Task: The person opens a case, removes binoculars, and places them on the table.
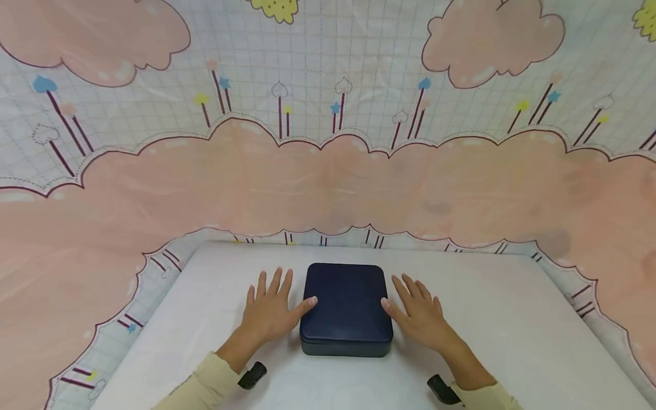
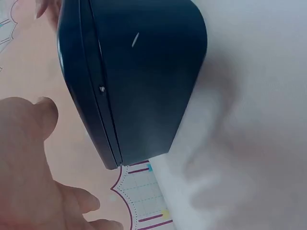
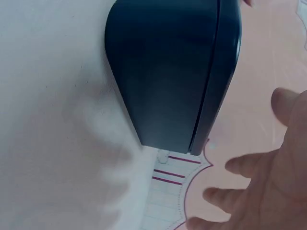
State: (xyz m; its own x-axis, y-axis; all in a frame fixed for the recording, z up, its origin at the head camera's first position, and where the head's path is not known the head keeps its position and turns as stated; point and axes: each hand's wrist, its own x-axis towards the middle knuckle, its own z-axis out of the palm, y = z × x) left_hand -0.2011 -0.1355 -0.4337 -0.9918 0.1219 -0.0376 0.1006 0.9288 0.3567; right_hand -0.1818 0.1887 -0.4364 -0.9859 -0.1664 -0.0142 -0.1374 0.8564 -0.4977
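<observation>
A dark navy box (image 1: 346, 304) with rounded corners lies on the white table, its lid down. In the left wrist view a seam runs along the side of the box (image 2: 144, 81), with a small bright spot on it and a short pale mark on the wall. My left hand (image 1: 271, 313) is spread out beside the box's left side, its thumb tip overlapping the lid's edge in the head view. On the other side my right hand (image 1: 422, 319) has its fingers extended, thumb tip at the right edge. Neither hand grips anything.
The white tabletop (image 1: 512, 319) reaches around the box on all sides. Behind and beside it hangs a patterned cloth (image 1: 328, 182) with pink clouds and a grid. Dark wrist straps (image 1: 252, 376) show at both cuffs.
</observation>
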